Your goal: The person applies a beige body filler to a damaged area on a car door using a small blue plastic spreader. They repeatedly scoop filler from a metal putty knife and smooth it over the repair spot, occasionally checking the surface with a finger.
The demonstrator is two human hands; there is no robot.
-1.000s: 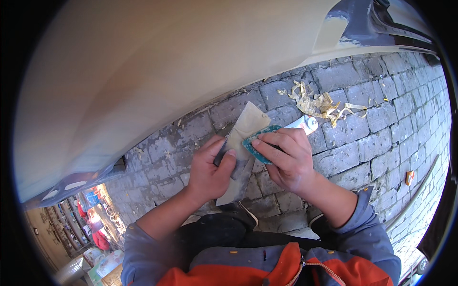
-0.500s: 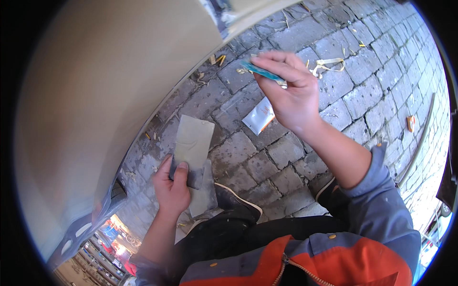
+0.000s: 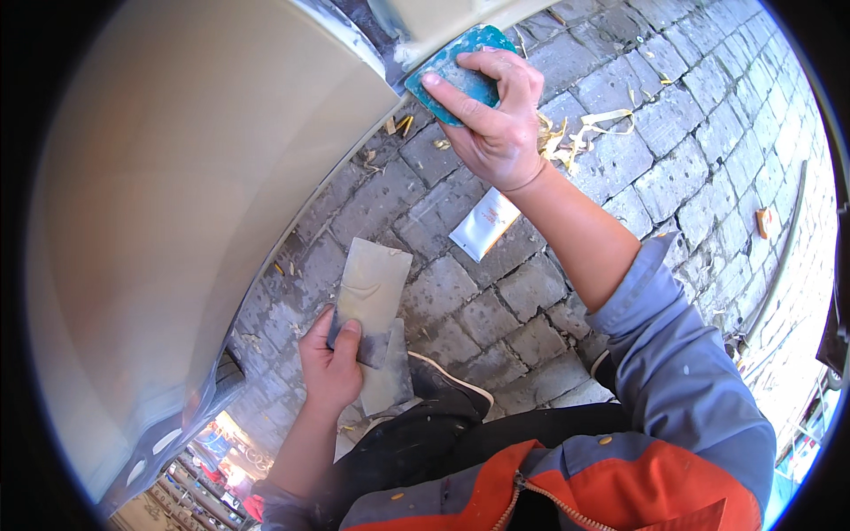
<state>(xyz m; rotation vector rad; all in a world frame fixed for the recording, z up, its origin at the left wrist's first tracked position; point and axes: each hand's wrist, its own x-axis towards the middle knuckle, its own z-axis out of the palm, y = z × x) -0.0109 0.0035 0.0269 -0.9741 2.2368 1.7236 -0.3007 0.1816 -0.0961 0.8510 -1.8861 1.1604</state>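
At top centre my right hand (image 3: 491, 119) grips a teal rectangular pad (image 3: 460, 50) smeared with pale residue, held at or against the lower edge of a car body panel (image 3: 177, 195), near a patchy grey-white seam. Whether it touches the panel I cannot tell. Lower left of centre, my left hand (image 3: 332, 363) is closed on a pair of thin flat spreader plates (image 3: 372, 279), one coated in beige paste with a darker lower part. A white tube (image 3: 484, 221) lies on the paving between my hands.
Grey block paving (image 3: 673, 124) lies under me, with pale peeled strips (image 3: 593, 124) and small scraps. An orange block (image 3: 763, 223) and a long pipe (image 3: 779, 252) lie at the right. The panel curves along the left; cluttered items show at bottom left. My dark shoes are below.
My right hand has left the plates and moved up and forward with the teal pad to the panel's edge. My left hand has moved down and left with the plates.
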